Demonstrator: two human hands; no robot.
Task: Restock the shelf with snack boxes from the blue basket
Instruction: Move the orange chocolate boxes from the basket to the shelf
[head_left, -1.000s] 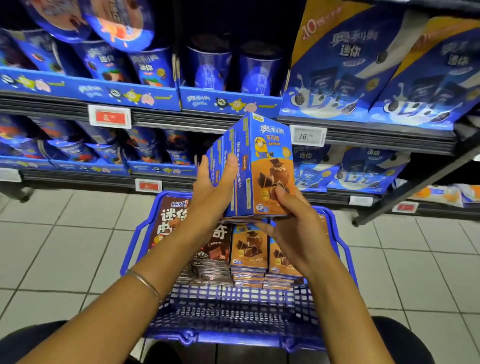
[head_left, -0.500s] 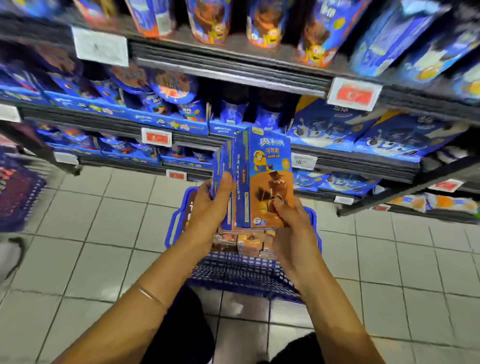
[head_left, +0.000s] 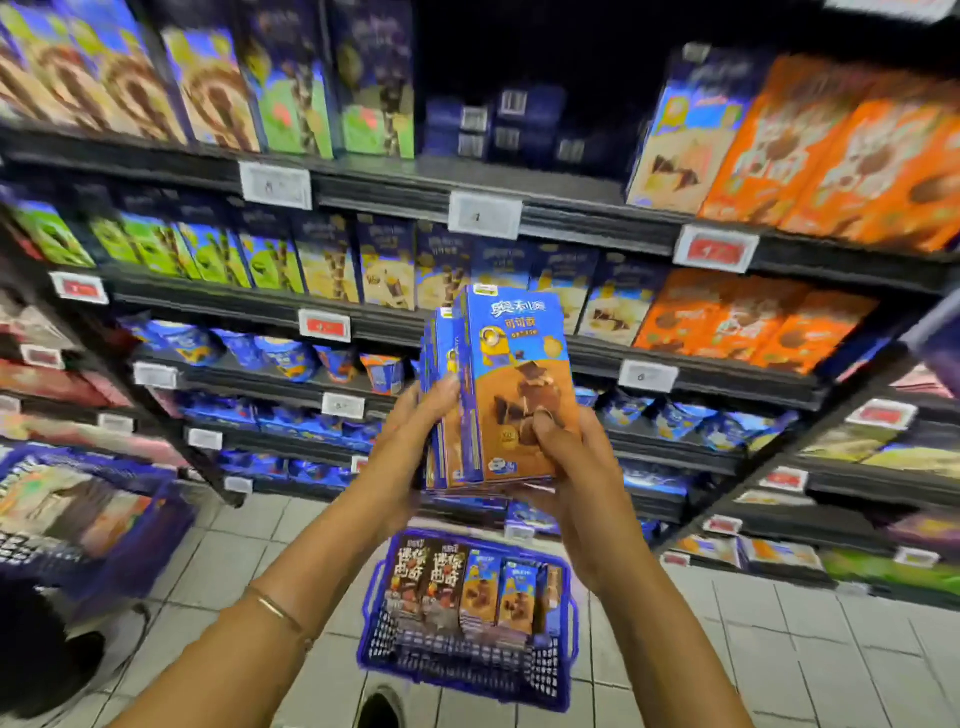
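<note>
Snack boxes (head_left: 511, 395) — one stack gripped between left hand (head_left: 410, 441) and right hand (head_left: 566, 467) — have risen from the blue basket (head_left: 467, 675) up before the shelf (head_left: 587, 223), so placing looks next.

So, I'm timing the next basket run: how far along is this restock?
Done: I can't tell what is already shelved. In hand: the left hand and right hand grip an upright stack of blue-and-orange snack boxes in front of the shelf. Left: brown boxes and more blue-and-orange ones stand in the blue basket below.
</note>
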